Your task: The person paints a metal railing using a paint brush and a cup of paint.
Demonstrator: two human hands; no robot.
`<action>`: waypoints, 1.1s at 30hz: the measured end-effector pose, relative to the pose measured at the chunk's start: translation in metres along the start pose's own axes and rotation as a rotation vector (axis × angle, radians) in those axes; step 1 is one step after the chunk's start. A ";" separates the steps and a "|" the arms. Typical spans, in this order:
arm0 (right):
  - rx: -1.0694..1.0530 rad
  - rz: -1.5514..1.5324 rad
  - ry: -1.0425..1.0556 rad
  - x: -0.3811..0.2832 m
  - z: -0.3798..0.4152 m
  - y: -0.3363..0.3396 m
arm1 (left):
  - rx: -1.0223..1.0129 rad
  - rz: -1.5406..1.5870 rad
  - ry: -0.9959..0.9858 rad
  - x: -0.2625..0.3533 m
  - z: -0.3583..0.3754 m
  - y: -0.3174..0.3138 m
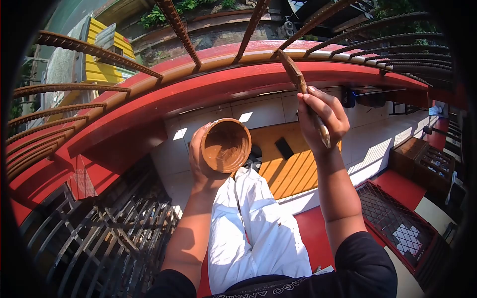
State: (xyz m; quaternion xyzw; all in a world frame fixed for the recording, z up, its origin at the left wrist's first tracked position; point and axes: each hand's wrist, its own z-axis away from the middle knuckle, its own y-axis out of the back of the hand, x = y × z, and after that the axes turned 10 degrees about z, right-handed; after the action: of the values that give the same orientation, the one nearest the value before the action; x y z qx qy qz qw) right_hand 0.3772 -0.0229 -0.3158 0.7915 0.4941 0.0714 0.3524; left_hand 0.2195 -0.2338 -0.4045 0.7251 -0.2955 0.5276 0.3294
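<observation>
A round brown pot [226,145] with a shiny brown inside is held by my left hand [198,156], whose fingers wrap its left side. My right hand [325,116] grips a brush [293,69] by its handle, the handle end sticking out below the palm. The brush's far tip touches or nearly touches the brown railing pipe [218,64], at the foot of a ribbed metal bar [310,22]. The pot is below the pipe, in front of my white trousers.
A red ledge [149,92] curves beneath the pipe, with more ribbed bars rising from it. Below are an orange-brown board [293,171] with a dark phone [284,148] on it, a metal lattice [124,228] at left, and a red-framed grille [397,223] at right.
</observation>
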 end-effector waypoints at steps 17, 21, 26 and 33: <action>-0.117 0.128 0.268 0.041 0.035 -0.042 | -0.034 0.049 0.085 -0.008 0.033 0.023; 0.029 0.155 0.228 0.026 0.027 -0.028 | -0.097 -0.022 0.017 -0.008 0.031 0.030; -0.025 0.142 0.208 0.038 0.025 -0.035 | -0.105 -0.096 -0.005 -0.002 0.032 0.024; -0.095 0.056 0.180 0.038 0.027 -0.047 | -0.089 -0.045 -0.025 0.001 0.032 0.016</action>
State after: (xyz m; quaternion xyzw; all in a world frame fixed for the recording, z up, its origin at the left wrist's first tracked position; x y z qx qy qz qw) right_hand 0.3743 0.0080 -0.3747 0.7777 0.4976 0.1752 0.3418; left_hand 0.2260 -0.2687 -0.4078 0.7227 -0.3063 0.4974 0.3696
